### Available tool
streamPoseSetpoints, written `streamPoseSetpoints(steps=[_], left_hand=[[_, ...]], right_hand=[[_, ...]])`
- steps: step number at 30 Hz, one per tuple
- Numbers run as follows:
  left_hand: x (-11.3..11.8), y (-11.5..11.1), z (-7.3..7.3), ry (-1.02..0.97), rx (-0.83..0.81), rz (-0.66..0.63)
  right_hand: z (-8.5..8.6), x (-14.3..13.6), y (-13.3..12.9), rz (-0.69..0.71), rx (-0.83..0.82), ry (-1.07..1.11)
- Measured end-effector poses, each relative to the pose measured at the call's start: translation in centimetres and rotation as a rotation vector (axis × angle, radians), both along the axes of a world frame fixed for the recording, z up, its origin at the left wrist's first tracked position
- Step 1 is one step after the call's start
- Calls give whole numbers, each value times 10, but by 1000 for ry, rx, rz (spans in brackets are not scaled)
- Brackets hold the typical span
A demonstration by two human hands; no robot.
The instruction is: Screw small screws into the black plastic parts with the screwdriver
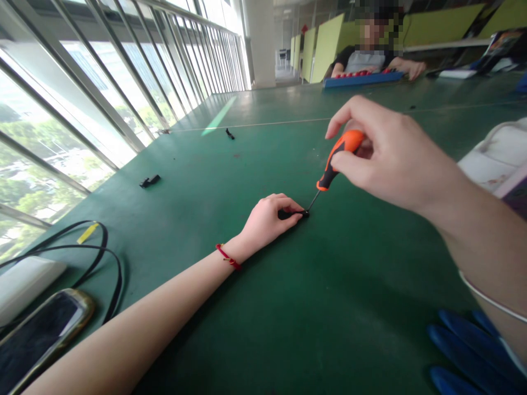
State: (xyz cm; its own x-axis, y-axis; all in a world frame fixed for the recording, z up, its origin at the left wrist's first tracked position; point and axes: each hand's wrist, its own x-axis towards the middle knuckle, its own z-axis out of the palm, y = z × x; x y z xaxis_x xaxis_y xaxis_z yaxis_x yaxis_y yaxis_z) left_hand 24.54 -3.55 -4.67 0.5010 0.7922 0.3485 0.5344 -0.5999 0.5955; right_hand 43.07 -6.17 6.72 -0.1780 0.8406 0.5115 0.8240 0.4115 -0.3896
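My right hand [382,153] grips an orange and black screwdriver [334,162] by its handle, with the index finger raised off it. The shaft slants down to the left, and its tip meets the end of a small black part [305,213]. Against the green tabletop [263,307], my left hand [274,216] pinches that part between thumb and fingers. Most of the part is covered by the fingers, so its exact kind cannot be made out. A red cord bracelet circles the left wrist.
Two small black pieces, one nearer [150,181] and one farther [229,134], lie at the left. A phone [45,334], a white box [28,285] and a black cable [119,274] sit at lower left. Blue gloves [473,351] lie lower right. Across the table sits a person behind a blue tray [362,80].
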Motion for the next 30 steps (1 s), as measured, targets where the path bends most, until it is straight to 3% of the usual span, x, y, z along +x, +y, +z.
streamPoseSetpoints(steps=[30], left_hand=[[1,-1,2,5,4,-8]], right_hand=[[1,-1,-2,-37,-26,0]])
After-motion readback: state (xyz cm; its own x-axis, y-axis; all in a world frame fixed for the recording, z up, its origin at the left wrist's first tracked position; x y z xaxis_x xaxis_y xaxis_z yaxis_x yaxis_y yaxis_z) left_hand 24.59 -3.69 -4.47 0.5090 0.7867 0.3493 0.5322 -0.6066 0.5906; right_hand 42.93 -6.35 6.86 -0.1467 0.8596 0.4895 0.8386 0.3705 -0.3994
